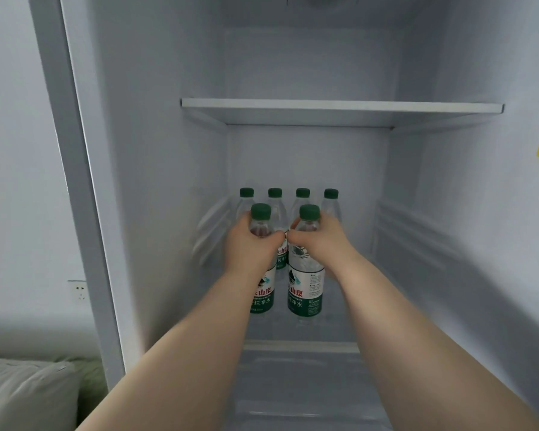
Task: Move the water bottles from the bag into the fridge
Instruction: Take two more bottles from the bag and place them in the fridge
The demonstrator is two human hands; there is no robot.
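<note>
Green-capped bottles point(305, 290) upright, tops up, both gripped

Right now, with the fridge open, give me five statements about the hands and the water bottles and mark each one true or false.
1. The left hand grips the left front bottle. True.
2. The right hand holds nothing. False: its fingers curl round the right front bottle.
3. Four back bottles stand in a row behind the held pair. True.
4. The bottle caps are blue. False: they are green.
5. Both held bottles lie on their sides. False: both are upright.
</note>
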